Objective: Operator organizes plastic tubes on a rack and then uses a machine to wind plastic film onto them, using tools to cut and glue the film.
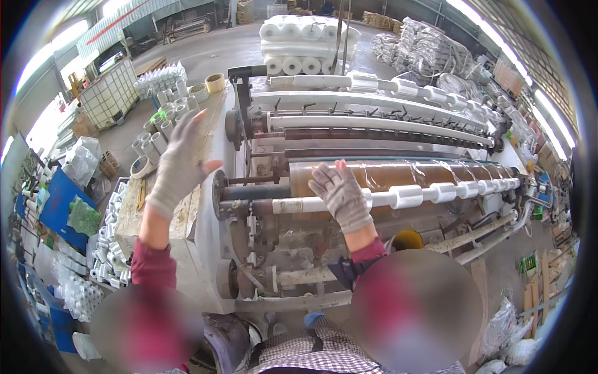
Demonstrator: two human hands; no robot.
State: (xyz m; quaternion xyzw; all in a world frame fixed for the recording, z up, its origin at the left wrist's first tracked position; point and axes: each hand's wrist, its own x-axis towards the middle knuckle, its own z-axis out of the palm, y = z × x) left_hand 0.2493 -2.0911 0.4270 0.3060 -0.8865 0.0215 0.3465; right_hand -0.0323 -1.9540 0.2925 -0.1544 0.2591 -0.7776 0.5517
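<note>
Both hands wear grey gloves with some bare fingertips. My left hand (177, 171) is raised over the machine's left end housing (208, 140), fingers stretched and thumb apart, holding nothing. Over the front shaft (296, 205) is my right hand (344, 199), palm down with its fingers extended; whether it touches the shaft I cannot tell. Just right of that hand, several small white film rolls (407, 196) sit spaced along the shaft. Behind them lies a wide brown roller (389, 174) with clear film across it.
A rear shaft carries more white rolls (406, 87). Cardboard cores (159, 142) and a tape roll (144, 167) stand on the left housing top. Large film rolls (291, 65) are stacked beyond the machine. Small white cores (110, 240) lie heaped at left; plastic bags (506, 333) lie lower right.
</note>
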